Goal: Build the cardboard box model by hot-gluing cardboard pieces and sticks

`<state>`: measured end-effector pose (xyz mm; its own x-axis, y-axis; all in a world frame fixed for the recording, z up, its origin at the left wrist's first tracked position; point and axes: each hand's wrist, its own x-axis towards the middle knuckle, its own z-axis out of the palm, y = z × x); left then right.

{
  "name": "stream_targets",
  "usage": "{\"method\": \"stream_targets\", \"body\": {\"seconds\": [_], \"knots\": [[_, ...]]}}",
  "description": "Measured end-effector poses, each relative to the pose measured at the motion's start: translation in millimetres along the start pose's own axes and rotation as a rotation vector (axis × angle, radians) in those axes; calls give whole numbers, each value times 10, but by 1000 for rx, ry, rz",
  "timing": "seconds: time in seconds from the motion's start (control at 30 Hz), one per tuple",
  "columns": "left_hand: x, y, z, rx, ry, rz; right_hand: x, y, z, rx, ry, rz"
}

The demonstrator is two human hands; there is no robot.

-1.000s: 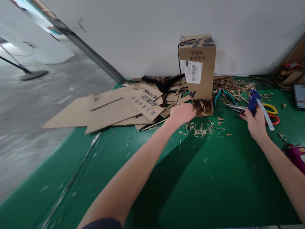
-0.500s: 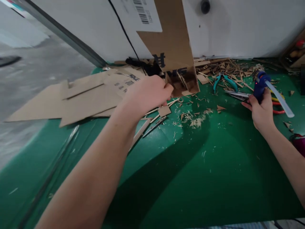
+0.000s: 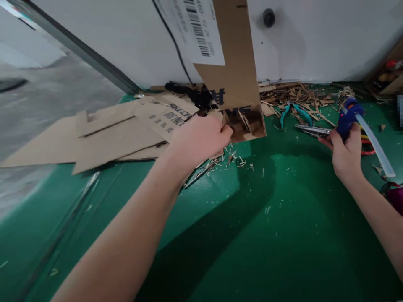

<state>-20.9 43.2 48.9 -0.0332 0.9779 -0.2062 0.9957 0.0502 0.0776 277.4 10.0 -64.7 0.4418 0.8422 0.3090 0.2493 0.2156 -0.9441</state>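
Note:
My left hand [image 3: 198, 138] is closed on the lower left edge of a tall brown cardboard box [image 3: 234, 75] with a white barcode label, which leans toward me off the green table [image 3: 252, 235]. The box's open bottom shows cardboard scraps inside. My right hand [image 3: 344, 153] grips a blue glue gun [image 3: 348, 117] with a clear glue stick [image 3: 376, 144] poking out of its back, held above the table at the right.
Flat cardboard sheets [image 3: 110, 134] lie at the left. Teal pliers [image 3: 292, 111], scissors [image 3: 310, 130] and a heap of cardboard scraps [image 3: 296, 94] sit by the white wall. A black cord [image 3: 189, 90] runs behind the box. Shavings dot the table.
My left hand has pulled the box nearer and tilted it toward me. The view has closed in. My right hand keeps the glue gun in much the same place.

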Motion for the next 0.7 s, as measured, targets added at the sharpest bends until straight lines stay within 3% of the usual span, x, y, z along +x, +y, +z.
{"method": "stream_targets", "body": {"seconds": [0.4,0.7], "knots": [[-333,439,422,101,-59,239,-2,22,-5,30,-53,-43],[-540,452,626,127,-98,290,-7,26,13,-5,-96,-66]]}}
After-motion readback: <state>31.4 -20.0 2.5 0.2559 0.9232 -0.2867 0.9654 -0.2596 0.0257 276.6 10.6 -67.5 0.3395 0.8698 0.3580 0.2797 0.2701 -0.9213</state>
